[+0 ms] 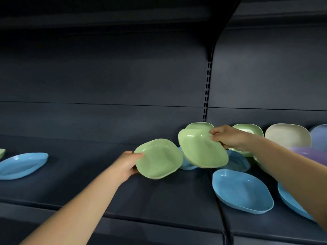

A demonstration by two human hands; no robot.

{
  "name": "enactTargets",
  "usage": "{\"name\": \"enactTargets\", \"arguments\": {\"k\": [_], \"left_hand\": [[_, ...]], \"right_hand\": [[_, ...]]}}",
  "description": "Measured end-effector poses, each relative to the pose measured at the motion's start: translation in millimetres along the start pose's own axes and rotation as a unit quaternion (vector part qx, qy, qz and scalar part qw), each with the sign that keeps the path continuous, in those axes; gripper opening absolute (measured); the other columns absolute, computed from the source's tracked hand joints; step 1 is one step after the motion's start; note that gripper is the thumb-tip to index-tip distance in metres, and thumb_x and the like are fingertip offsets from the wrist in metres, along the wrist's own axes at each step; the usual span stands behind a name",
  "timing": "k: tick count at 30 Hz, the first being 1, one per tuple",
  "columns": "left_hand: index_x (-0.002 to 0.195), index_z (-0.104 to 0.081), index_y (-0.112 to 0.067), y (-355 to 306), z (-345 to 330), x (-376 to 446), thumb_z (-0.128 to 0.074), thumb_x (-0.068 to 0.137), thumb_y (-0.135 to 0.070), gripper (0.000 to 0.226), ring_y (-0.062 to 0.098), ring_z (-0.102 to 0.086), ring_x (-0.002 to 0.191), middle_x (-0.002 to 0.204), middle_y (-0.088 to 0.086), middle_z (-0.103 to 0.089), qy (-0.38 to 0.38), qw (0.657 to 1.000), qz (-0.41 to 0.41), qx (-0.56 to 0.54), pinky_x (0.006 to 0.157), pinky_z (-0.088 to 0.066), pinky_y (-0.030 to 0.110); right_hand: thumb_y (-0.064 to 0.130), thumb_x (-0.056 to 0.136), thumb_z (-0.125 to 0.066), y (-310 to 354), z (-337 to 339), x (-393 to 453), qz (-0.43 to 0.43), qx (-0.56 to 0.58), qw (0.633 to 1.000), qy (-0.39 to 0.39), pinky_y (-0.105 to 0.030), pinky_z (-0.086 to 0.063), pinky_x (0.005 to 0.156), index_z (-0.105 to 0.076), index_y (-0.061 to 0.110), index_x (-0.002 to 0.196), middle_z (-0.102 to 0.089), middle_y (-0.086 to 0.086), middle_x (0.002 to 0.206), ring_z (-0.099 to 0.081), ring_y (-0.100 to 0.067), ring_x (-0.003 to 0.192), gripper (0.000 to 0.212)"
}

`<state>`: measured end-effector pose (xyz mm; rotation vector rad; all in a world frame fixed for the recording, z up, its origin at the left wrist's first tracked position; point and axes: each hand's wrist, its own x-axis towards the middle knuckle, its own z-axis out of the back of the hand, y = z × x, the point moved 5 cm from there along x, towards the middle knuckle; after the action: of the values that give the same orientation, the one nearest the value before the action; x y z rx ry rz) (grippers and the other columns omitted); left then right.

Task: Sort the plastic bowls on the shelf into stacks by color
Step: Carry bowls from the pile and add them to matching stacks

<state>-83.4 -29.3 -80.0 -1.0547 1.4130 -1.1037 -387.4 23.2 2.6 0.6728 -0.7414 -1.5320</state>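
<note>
While I am watching from the head camera, my left hand is pinching the rim of a smooth green bowl, a rounded-square plastic dish tilting above the dark matte shelf. My right hand is gripping a second green bowl by its upper edge, tipping it steeply, with another green one sitting just behind it. Glossy blue bowls are lying around: one in front on the right, one far left. A cream bowl is leaning against the back panel beside a lilac bowl.
</note>
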Motion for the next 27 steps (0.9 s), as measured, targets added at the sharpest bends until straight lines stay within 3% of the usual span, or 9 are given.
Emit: {"name": "enactTargets", "arguments": {"k": [3, 5, 8, 13, 18, 21, 23, 27], "left_hand": [[0.103, -0.057, -0.002, -8, 30, 2, -0.054, 0.088, 0.007, 0.018, 0.025, -0.059, 0.088, 0.107, 0.017, -0.061, -0.018, 0.999, -0.016, -0.042, 0.067, -0.049, 0.031], [0.096, -0.058, -0.006, -11, 55, 5, -0.057, 0.085, 0.010, 0.020, 0.027, -0.058, 0.094, 0.107, 0.015, -0.061, -0.044, 0.998, -0.024, -0.046, 0.070, -0.049, 0.031], [0.097, -0.058, -0.006, -17, 98, 5, -0.058, 0.083, 0.011, 0.022, 0.027, -0.058, 0.097, 0.109, 0.014, -0.062, -0.070, 0.995, -0.036, -0.055, 0.068, -0.049, 0.029], [0.082, -0.059, -0.009, -33, 187, 3, -0.060, 0.084, 0.010, 0.019, 0.027, -0.060, 0.094, 0.091, 0.008, -0.064, -0.098, 0.991, -0.068, -0.064, 0.066, -0.050, 0.028], [0.077, -0.055, -0.007, -47, 289, 2, -0.061, 0.084, 0.009, 0.019, 0.026, -0.060, 0.085, 0.088, 0.011, -0.062, -0.138, 0.984, -0.085, -0.078, 0.071, -0.051, 0.030], [0.080, -0.059, -0.006, -54, 352, 3, -0.064, 0.083, 0.003, 0.012, 0.028, -0.061, 0.087, 0.096, 0.015, -0.064, -0.148, 0.984, -0.084, -0.058, 0.081, -0.052, 0.038], [0.086, -0.060, -0.003, -59, 392, 0, -0.064, 0.084, 0.001, 0.006, 0.026, -0.061, 0.082, 0.093, 0.014, -0.064, -0.159, 0.982, -0.089, -0.058, 0.075, -0.052, 0.036], [0.105, -0.057, -0.003, -70, 460, -6, -0.062, 0.087, -0.002, 0.019, 0.029, -0.060, 0.084, 0.096, 0.015, -0.063, -0.192, 0.974, -0.097, -0.075, 0.068, -0.049, 0.033]], "right_hand": [[-0.005, 0.096, -0.040, 12, -24, 4, -0.046, 0.109, 0.993, -0.004, -0.017, -0.044, 0.043, -0.061, 0.000, 0.104, -0.059, -0.007, 0.077, -0.057, -0.012, 0.060, 0.024], [-0.006, 0.096, -0.039, 20, -46, 10, -0.082, 0.181, 0.980, 0.003, -0.022, -0.049, 0.052, -0.059, -0.001, 0.111, -0.062, -0.010, 0.088, -0.059, -0.017, 0.074, 0.026], [-0.004, 0.095, -0.042, 39, -85, 18, -0.124, 0.257, 0.958, 0.015, -0.024, -0.050, 0.064, -0.055, 0.000, 0.116, -0.062, -0.010, 0.093, -0.059, -0.018, 0.079, 0.025], [0.003, 0.090, -0.058, 94, -160, 27, -0.132, 0.258, 0.955, 0.060, -0.030, -0.055, 0.065, -0.058, -0.005, 0.116, -0.068, -0.015, 0.107, -0.066, -0.025, 0.087, 0.027], [0.003, 0.094, -0.053, 164, -243, 39, -0.117, 0.280, 0.951, 0.063, -0.035, -0.052, 0.068, -0.057, -0.003, 0.114, -0.068, -0.014, 0.106, -0.066, -0.025, 0.090, 0.021], [0.002, 0.094, -0.051, 206, -292, 44, -0.105, 0.318, 0.942, 0.032, -0.035, -0.052, 0.067, -0.057, 0.000, 0.109, -0.067, -0.013, 0.102, -0.065, -0.025, 0.087, 0.016], [0.004, 0.093, -0.055, 232, -324, 49, -0.096, 0.336, 0.937, 0.024, -0.036, -0.053, 0.069, -0.057, 0.000, 0.111, -0.067, -0.014, 0.106, -0.066, -0.026, 0.090, 0.018], [0.007, 0.089, -0.062, 281, -384, 57, -0.077, 0.341, 0.936, 0.049, -0.036, -0.054, 0.073, -0.058, -0.001, 0.115, -0.066, -0.015, 0.112, -0.065, -0.028, 0.096, 0.028]]}}
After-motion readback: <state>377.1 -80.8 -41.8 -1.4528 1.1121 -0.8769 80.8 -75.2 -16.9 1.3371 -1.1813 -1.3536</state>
